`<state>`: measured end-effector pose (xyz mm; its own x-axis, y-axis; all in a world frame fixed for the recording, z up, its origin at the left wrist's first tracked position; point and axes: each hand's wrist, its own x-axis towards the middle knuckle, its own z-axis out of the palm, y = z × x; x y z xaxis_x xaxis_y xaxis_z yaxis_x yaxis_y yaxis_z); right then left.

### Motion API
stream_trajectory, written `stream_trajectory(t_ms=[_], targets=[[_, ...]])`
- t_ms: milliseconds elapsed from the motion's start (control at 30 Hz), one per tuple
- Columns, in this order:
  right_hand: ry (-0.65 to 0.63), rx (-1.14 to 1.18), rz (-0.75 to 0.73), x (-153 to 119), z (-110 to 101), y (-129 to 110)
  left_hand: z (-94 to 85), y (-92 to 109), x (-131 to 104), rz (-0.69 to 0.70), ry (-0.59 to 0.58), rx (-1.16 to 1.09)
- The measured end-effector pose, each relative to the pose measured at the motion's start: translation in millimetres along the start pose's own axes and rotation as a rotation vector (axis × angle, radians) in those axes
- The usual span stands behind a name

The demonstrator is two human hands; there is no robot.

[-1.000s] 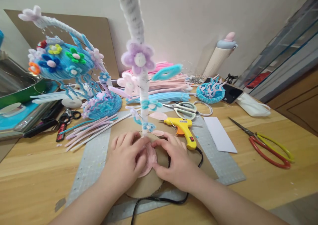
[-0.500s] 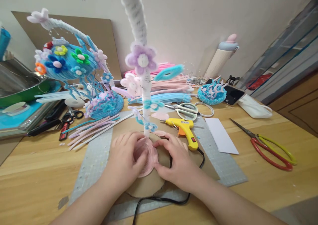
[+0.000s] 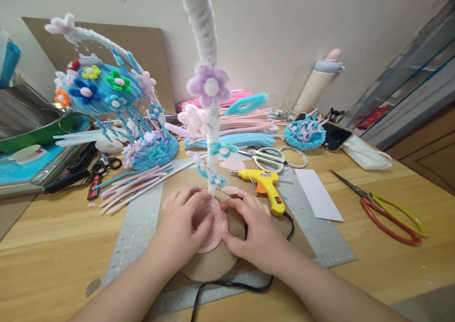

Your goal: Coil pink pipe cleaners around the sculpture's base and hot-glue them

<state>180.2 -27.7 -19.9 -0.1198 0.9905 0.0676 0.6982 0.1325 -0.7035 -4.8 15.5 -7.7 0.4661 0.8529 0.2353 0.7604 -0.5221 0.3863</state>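
A round pink coil of pipe cleaner lies on a cardboard disc, at the foot of a white wrapped stem. My left hand grips the coil from the left, its thumb laid over the middle and its fingers curled along the far edge. From the other side, my right hand holds the coil's right rim between forefinger and thumb. Fuzzy flowers, among them a purple flower, and a turquoise leaf are fixed along the stem. The stem's top is out of view.
Right of the disc lies a yellow glue gun, its black cord looping in front. Red-and-yellow-handled scissors rest at the right. A finished blue flower piece stands at the left, near loose pipe cleaners.
The whole view has shifted slightly, so things appear a little further right. Both hands keep nearly the same hold on the pink coil.
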Motion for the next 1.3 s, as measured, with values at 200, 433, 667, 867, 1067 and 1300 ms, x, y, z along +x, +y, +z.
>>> stream_trajectory(t_ms=[200,433,667,867,1067,1300], targets=[[0.003,-0.002,0.003,0.8,0.1,-0.5,1.6,1.0,0.0,0.025,-0.008,0.063],[0.004,-0.002,-0.006,0.0,0.1,-0.5,1.7,2.6,-1.4,0.045,0.027,0.058],[0.006,0.008,-0.011,0.5,0.1,-0.2,2.6,1.4,-3.3,-0.022,0.099,-0.03],[0.008,0.006,-0.003,-0.7,0.1,-0.8,-6.5,-4.3,-8.9,-0.201,0.115,-0.136],[0.01,-0.001,-0.018,-1.8,0.0,-1.1,-32.1,3.4,-16.4,-0.037,-0.106,-0.17],[0.018,0.006,-0.038,-3.1,-0.4,-0.2,-27.6,21.2,-14.6,0.242,-0.196,-0.138]])
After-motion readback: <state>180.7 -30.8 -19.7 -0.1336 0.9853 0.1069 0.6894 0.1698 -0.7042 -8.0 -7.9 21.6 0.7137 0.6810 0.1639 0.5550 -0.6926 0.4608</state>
